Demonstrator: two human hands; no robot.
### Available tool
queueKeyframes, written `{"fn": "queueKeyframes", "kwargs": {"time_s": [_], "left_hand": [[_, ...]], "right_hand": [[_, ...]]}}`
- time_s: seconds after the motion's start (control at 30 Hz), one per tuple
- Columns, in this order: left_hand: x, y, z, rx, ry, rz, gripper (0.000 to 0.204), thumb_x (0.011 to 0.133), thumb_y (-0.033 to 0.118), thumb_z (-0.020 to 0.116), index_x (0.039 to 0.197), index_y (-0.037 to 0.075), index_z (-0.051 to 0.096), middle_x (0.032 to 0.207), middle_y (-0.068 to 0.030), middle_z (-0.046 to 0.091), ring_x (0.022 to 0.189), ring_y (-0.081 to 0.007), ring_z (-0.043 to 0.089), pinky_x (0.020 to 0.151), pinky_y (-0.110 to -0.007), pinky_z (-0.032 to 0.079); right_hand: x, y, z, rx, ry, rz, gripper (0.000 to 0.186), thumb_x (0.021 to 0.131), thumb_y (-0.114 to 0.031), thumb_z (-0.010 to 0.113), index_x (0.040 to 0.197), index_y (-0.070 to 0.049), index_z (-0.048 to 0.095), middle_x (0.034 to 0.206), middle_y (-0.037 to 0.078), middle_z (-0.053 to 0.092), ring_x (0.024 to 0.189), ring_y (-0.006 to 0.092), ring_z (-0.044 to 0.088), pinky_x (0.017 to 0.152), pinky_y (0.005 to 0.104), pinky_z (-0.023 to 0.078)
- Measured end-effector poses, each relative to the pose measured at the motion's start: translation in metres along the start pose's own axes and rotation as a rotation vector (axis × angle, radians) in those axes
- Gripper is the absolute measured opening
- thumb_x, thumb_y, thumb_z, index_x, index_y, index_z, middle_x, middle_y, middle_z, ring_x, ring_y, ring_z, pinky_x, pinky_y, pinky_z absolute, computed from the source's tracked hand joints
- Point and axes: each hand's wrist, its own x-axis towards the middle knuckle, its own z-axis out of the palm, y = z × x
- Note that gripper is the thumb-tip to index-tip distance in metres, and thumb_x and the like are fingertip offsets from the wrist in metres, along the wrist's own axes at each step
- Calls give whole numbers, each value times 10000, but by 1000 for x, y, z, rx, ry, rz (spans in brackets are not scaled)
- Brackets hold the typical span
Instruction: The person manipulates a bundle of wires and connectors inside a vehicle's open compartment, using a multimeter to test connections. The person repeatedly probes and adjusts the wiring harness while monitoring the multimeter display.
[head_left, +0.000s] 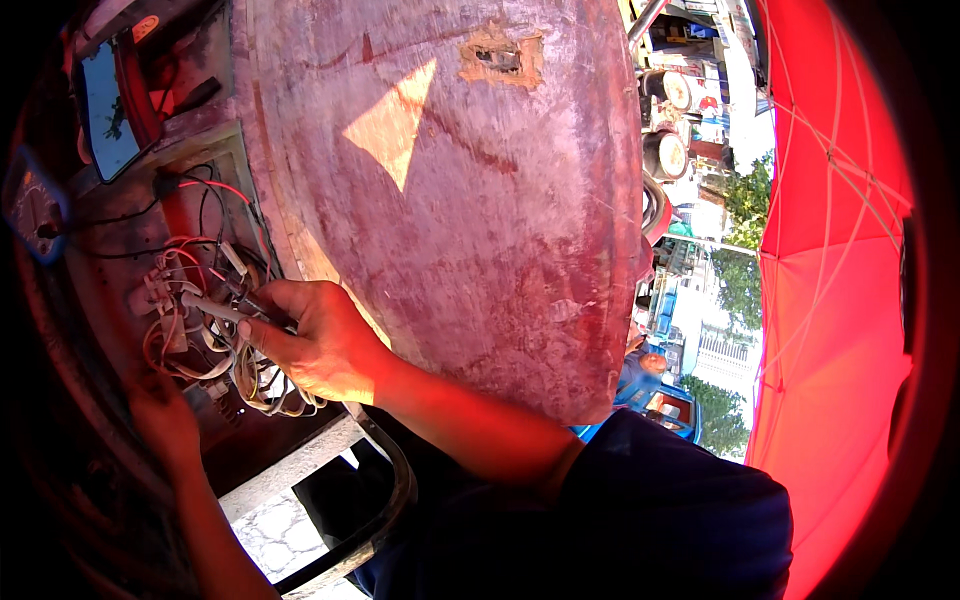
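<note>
One bare forearm [480,425] comes in from the near right, out of a dark sleeve [680,510], and runs leftward to the right hand [325,345], which is bent with its thumb and fingers drawn together and pointing left. They pinch a slim dark piece [236,290]; a pale grey tube [208,307] reaches the thumb tip from the left, though whether it is gripped too I cannot tell. The left hand [165,420] is lower and farther left, in deep shade, its forearm rising from the near edge; its fingers are too dark to tell whether they hold anything. The slim dark piece lies at the right hand's fingertips, beyond the left hand and to its right. Around and below it hangs a tangle of wires [250,375], mostly pale, nearest the right hand's underside and to the right of the left hand. Farther off on the left, a red lead [222,187] runs near a blue-rimmed device [38,210] and a mirror-like panel [108,110]. A worn reddish panel [500,220] stands just beyond the right forearm, and a curved bar [398,480] bends below it on the near side. A red canopy [830,330] spreads at the far right.
</note>
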Motion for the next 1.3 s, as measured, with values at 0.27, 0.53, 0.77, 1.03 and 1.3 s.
{"fn": "queueKeyframes", "kwargs": {"time_s": [0.27,0.53,0.77,1.03,1.3], "left_hand": [[14,-33,24,-218,31,-191,229,919,101,496,1107,-19,548,915,-143,645,763,-205,622,687,-328,507],[16,-56,30,-316,40,-274,242,929,131,482,1113,5,575,876,-98,629,683,-177,597,560,-285,476],[9,-35,24,-363,-14,-333,254,945,197,470,1119,57,591,801,-51,613,575,-117,546,465,-247,415],[9,-31,21,-420,-56,-370,259,954,178,443,1143,73,586,767,-23,588,565,-93,525,467,-231,399],[4,-18,19,-473,-52,-392,246,965,157,455,1176,81,556,750,-4,558,548,-62,475,463,-216,362]], "right_hand": [[3,11,15,-72,10,11,160,878,-126,591,913,29,607,637,50,537,625,107,472,563,306,397],[12,19,17,-249,20,-47,163,840,-131,602,897,21,613,609,172,555,567,222,552,569,381,436],[21,28,27,-418,-32,-87,192,828,-126,619,976,-4,631,679,166,583,630,209,568,599,356,449],[26,37,48,-570,-41,-142,210,785,-133,620,962,-20,625,787,222,625,767,417,609,673,452,485],[30,39,53,-600,-42,-143,238,770,-181,649,952,-29,629,770,220,629,753,413,619,686,467,493]]}}
